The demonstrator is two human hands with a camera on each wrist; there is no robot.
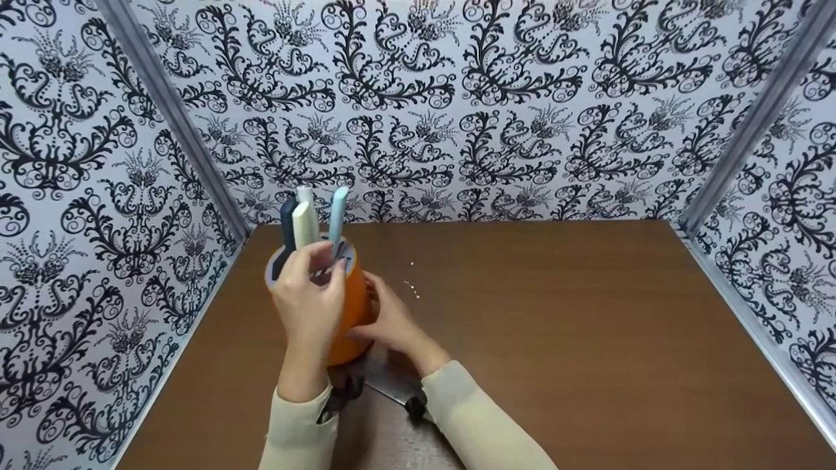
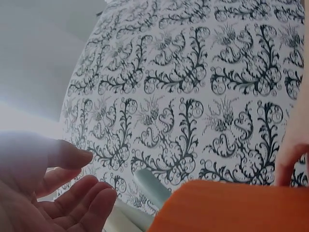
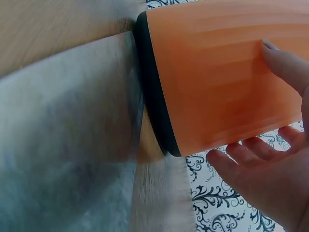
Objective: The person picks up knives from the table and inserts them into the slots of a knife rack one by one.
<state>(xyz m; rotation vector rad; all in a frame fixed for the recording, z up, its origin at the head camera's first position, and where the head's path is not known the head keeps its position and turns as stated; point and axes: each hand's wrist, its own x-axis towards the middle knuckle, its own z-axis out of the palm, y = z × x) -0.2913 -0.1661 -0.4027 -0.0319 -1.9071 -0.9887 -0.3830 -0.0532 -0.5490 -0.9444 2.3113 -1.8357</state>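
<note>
An orange knife holder (image 1: 353, 303) with a grey rim and a black base stands at the left of the table. From its top rise a dark blue handle (image 1: 287, 222), a cream handle (image 1: 301, 225), a whitish one behind, and a light blue handle (image 1: 337, 219). My right hand (image 1: 392, 320) grips the holder's right side, thumb (image 3: 285, 65) on its wall and fingers round the back. Over the rim, beside the handles, hovers my left hand (image 1: 310, 294), fingers loosely bent with nothing between them. A cleaver's broad blade (image 3: 63, 121) lies by the holder's base.
The cleaver's black handle (image 1: 415, 408) lies near my right sleeve. A dark object (image 1: 351, 390) shows beside my left sleeve. Small white specks (image 1: 413, 287) dot the brown table (image 1: 555, 313). Patterned walls (image 1: 418, 98) enclose the back and both sides.
</note>
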